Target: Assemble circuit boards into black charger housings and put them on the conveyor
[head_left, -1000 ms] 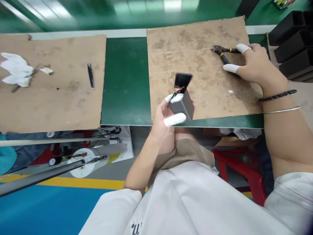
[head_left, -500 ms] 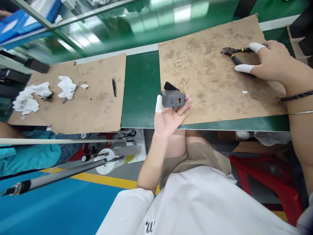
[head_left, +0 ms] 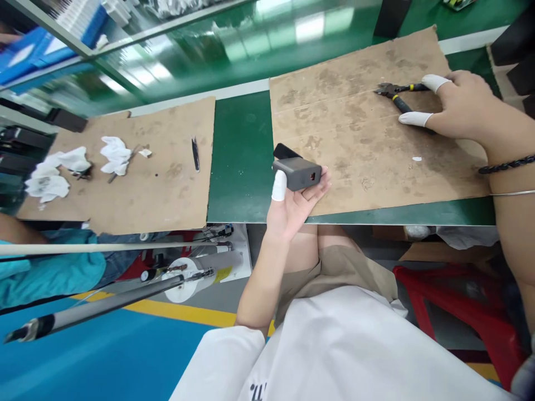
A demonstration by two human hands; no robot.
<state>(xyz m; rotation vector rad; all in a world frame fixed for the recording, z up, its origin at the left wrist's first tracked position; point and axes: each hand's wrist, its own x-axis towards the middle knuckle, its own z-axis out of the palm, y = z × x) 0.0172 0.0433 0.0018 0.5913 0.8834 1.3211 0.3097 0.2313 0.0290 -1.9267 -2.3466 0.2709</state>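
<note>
My left hand (head_left: 288, 209) holds a small dark grey box (head_left: 297, 171) above the near edge of the right cardboard sheet, thumb on its left side and fingers beneath. The box has a small port on its right end, and a black flap-like piece (head_left: 286, 151) sticks up behind it. Over at the right, my right hand (head_left: 463, 106) is on the black and yellow handles of the pliers (head_left: 395, 96), which lie on the cardboard with their handles spread. White finger covers are on the thumb of my left hand and on two digits of my right.
Tweezers (head_left: 195, 154) and crumpled white cloths (head_left: 116, 155) lie on the left cardboard sheet (head_left: 167, 195). Black boxes (head_left: 392, 18) stand behind the right sheet. A person's teal sleeve (head_left: 54, 267) shows at lower left, near long rods. A red stool (head_left: 468, 312) is at lower right.
The grey box has turned in my left hand, showing more of its long side, and has shifted slightly right. My right hand remains on the pliers.
</note>
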